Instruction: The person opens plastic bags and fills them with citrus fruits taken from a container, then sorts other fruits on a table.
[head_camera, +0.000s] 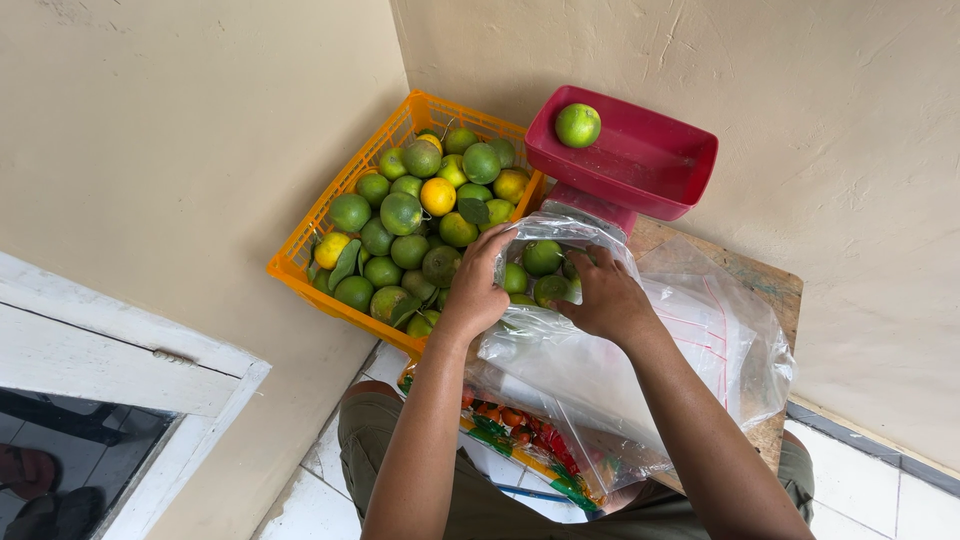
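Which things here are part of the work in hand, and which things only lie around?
In use:
left hand
right hand
clear plastic bag with green oranges inside
orange crate of citrus
red scale tray with one orange

Just lying about:
stack of spare bags
white window frame

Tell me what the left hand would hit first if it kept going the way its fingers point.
The left hand points up-right over the clear plastic bag. It would probably first meet the green citrus fruits inside the bag's open mouth; depth is unclear.
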